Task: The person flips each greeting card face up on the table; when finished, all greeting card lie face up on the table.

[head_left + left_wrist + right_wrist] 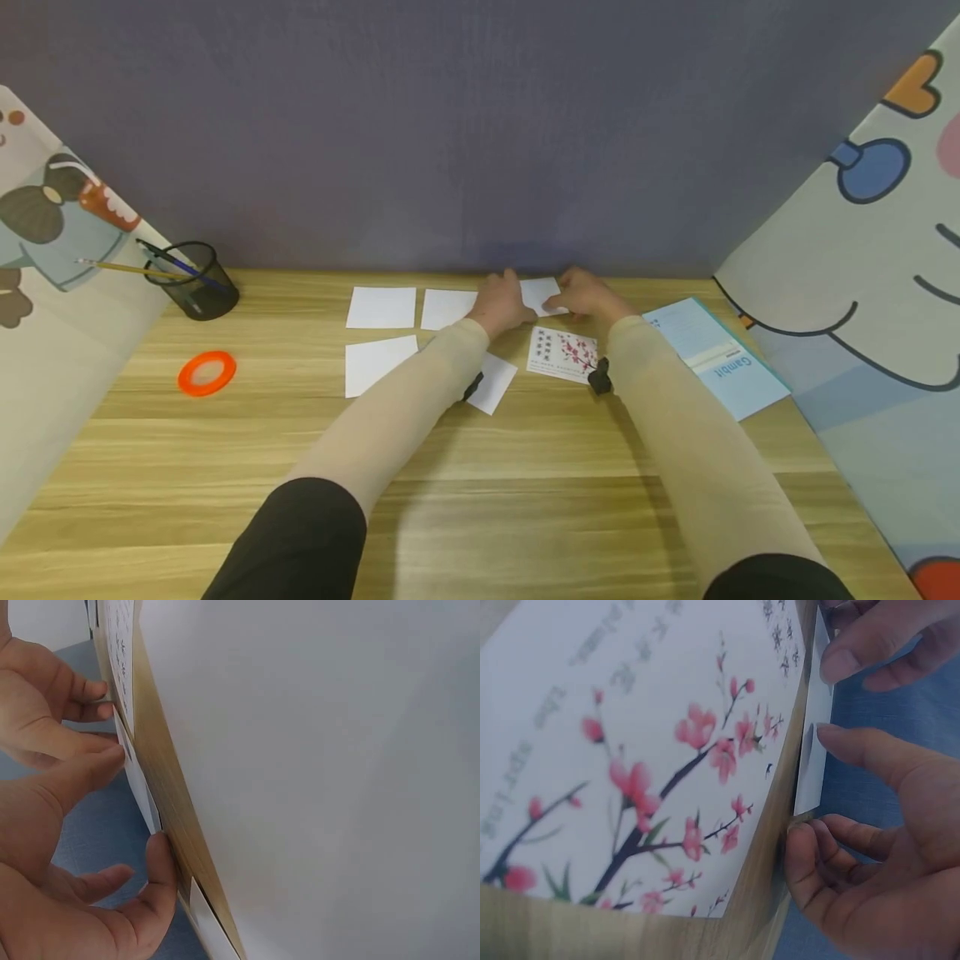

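In the head view, my left hand (501, 303) and right hand (588, 295) hold a white card (537, 292) by its two sides, at the back of the table. The left wrist view shows the left thumb on the card and a curled finger at its corner. In the right wrist view, the right thumb lies on the card and bent fingers meet its end. Just in front lies a card with pink blossoms and printed characters (562, 353). More white cards (381, 308) lie in rows to the left, some partly hidden by the left arm.
A black mesh pen cup (197, 287) with pens and a pencil stands at the back left. Nearer on that side lies an orange ring (206, 372). A light-blue Gambit packet (720, 358) is beside the right forearm. A grey wall (465, 150) rises behind the table.
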Action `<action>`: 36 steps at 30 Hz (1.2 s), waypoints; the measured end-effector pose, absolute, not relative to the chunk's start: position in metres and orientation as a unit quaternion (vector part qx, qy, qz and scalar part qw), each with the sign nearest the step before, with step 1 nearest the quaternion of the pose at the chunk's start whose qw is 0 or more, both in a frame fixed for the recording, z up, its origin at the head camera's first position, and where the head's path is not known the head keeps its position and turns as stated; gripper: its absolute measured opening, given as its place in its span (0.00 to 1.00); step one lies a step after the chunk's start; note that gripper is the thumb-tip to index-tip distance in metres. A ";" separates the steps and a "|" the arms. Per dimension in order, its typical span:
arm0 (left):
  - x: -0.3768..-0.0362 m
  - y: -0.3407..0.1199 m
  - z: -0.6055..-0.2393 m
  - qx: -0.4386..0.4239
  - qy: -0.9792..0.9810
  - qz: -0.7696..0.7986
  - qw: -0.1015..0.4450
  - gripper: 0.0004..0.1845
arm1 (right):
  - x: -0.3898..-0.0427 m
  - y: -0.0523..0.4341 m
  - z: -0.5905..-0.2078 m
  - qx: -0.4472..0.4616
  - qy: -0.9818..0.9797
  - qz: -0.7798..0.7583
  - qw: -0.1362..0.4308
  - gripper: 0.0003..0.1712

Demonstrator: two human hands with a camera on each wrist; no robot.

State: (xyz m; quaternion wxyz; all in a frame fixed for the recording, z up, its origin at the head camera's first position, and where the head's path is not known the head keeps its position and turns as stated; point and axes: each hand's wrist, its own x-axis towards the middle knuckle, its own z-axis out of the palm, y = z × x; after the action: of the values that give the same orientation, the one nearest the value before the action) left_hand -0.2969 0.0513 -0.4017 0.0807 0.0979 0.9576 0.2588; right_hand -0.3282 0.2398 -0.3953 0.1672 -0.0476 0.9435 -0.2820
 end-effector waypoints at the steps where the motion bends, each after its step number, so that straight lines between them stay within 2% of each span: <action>1: -0.297 0.052 -0.401 0.097 0.958 0.258 0.080 0.45 | -0.329 0.239 -0.395 -0.047 0.944 -0.282 0.167 0.30; 5: -0.298 0.054 -0.402 0.095 0.962 0.246 0.075 0.45 | -0.331 0.238 -0.396 -0.035 0.944 -0.280 0.172 0.31; 9: -0.300 0.056 -0.404 0.092 0.964 0.239 0.071 0.44 | -0.336 0.238 -0.400 -0.025 0.943 -0.286 0.171 0.19; 12: -0.299 0.056 -0.403 0.091 0.964 0.239 0.068 0.44 | -0.339 0.239 -0.402 -0.022 0.944 -0.283 0.170 0.18; 17: -0.295 0.056 -0.399 0.085 0.966 0.233 0.066 0.43 | -0.341 0.241 -0.401 -0.023 0.944 -0.273 0.185 0.21; 20: -0.295 0.056 -0.398 0.082 0.968 0.228 0.067 0.43 | -0.340 0.240 -0.397 -0.026 0.945 -0.262 0.193 0.27; 29: -0.299 0.058 -0.401 0.084 0.971 0.212 0.071 0.47 | -0.338 0.239 -0.391 -0.018 0.943 -0.249 0.222 0.27; 36: -0.301 0.057 -0.399 0.082 0.970 0.215 0.081 0.45 | -0.338 0.242 -0.393 -0.011 0.943 -0.249 0.223 0.29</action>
State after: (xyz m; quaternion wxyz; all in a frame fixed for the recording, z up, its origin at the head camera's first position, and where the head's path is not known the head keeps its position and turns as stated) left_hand -0.3005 0.0575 -0.3989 0.0810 0.0822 0.9697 0.2155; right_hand -0.3380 0.2419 -0.3928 0.2229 -0.0111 0.9425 -0.2486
